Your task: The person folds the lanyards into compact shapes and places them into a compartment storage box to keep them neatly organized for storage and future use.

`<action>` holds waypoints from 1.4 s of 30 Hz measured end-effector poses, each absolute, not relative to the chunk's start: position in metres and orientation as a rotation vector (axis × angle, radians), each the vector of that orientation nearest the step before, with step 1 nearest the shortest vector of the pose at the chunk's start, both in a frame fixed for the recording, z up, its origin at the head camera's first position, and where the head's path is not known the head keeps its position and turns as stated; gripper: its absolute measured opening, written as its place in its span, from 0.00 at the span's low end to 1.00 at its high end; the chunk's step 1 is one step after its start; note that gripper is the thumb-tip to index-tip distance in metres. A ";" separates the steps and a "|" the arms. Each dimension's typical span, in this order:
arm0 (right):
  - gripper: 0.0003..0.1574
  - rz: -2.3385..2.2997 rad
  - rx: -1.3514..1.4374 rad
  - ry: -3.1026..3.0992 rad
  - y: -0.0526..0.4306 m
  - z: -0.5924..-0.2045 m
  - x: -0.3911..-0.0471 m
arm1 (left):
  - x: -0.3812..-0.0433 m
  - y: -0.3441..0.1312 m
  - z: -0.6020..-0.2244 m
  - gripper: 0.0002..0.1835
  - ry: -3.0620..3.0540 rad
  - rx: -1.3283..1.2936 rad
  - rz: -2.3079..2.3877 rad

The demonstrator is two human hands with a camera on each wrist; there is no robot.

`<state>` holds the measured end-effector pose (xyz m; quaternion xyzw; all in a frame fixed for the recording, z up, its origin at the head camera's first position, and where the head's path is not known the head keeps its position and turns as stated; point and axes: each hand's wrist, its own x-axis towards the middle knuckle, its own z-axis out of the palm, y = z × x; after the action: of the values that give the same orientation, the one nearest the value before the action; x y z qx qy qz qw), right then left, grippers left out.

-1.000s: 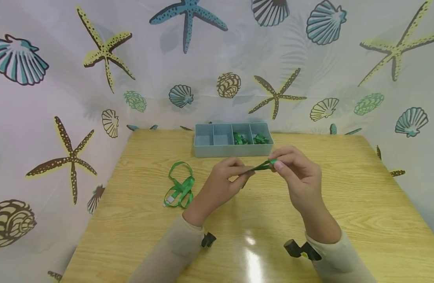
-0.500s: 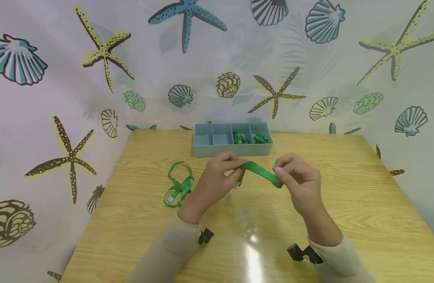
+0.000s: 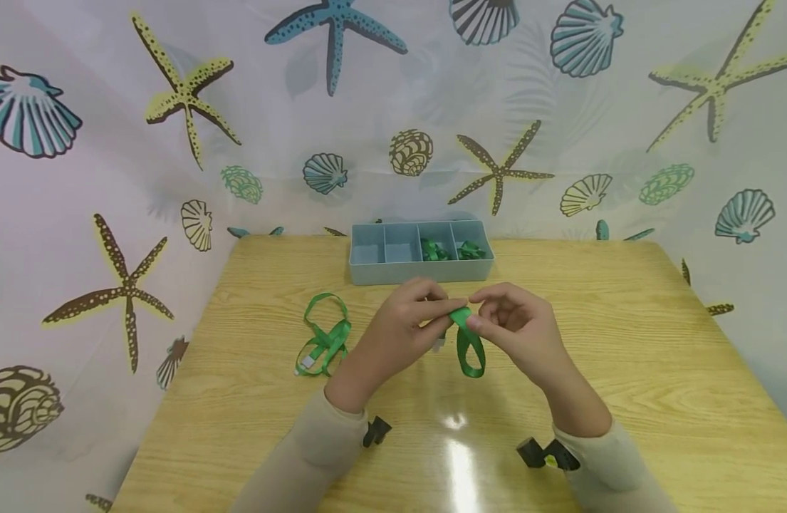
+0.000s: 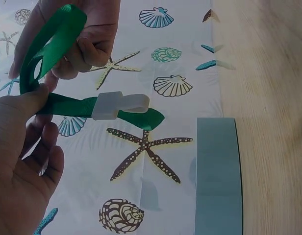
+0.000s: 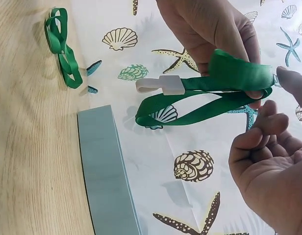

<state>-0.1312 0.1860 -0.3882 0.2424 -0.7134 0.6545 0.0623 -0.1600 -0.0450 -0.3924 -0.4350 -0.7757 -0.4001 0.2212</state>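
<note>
My left hand (image 3: 399,328) pinches a green lanyard (image 3: 475,363) between thumb and fingers, above the table in front of the box. Part of the strap hangs from the grip as a narrow loop. In the left wrist view a white plastic clip (image 4: 107,105) sits on the strap, past the fingers. Close on the other side is my right hand (image 3: 518,331), its thumb tip right at the strap's edge. The right wrist view shows that hand's fingers (image 5: 249,147) loosely bent, apart from the thumb, with no strap between them.
Left of my left hand, a second green lanyard (image 3: 332,340) lies looped on the wooden table (image 3: 624,342). A blue-grey box (image 3: 421,273) with several compartments stands at the back; its two right compartments hold green lanyards (image 3: 471,251). Behind hangs a shell-patterned cloth (image 3: 367,92).
The right hand has let the strap out of its pinch and moved left, close to the left hand. The strap, stretched between both hands before, now hangs as a loop from the left hand.
</note>
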 end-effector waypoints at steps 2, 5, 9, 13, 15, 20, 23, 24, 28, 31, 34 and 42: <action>0.14 1.985 0.721 -2.191 0.186 -0.388 -0.133 | -0.160 -0.045 -0.392 0.12 -2.144 -1.217 -1.110; 0.16 1.993 0.730 -2.225 0.186 -0.389 -0.135 | -0.160 -0.046 -0.393 0.12 -2.129 -1.229 -1.127; 0.19 2.027 0.720 -2.271 0.186 -0.390 -0.138 | -0.160 -0.046 -0.394 0.12 -2.098 -1.247 -1.158; 0.25 2.047 0.748 -2.341 0.187 -0.392 -0.139 | -0.159 -0.047 -0.394 0.13 -2.074 -1.259 -1.193; 0.26 2.048 0.795 -2.376 0.187 -0.393 -0.139 | -0.159 -0.047 -0.393 0.14 -2.065 -1.264 -1.206; 0.22 2.044 0.914 -2.429 0.186 -0.395 -0.141 | -0.159 -0.047 -0.392 0.15 -2.070 -1.292 -1.217; 0.18 2.032 0.962 -2.448 0.186 -0.397 -0.141 | -0.158 -0.048 -0.391 0.12 -2.086 -1.305 -1.206; 0.17 2.036 0.980 -2.451 0.186 -0.398 -0.141 | -0.158 -0.048 -0.390 0.12 -2.093 -1.304 -1.197; 0.12 2.002 1.064 -2.454 0.184 -0.402 -0.142 | -0.158 -0.048 -0.389 0.11 -2.110 -1.280 -1.152; 0.10 1.975 1.099 -2.442 0.183 -0.403 -0.142 | -0.158 -0.048 -0.388 0.12 -2.122 -1.265 -1.126; 0.11 1.975 1.101 -2.439 0.181 -0.404 -0.141 | -0.158 -0.049 -0.388 0.12 -2.133 -1.253 -1.124; 0.12 1.984 1.100 -2.466 0.175 -0.405 -0.139 | -0.158 -0.051 -0.388 0.11 -2.140 -1.229 -1.115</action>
<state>-0.1394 0.1750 -0.4048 0.3266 -0.7320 0.5888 -0.1044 -0.1580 -0.0511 -0.3878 -0.4433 -0.7718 -0.4020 0.2151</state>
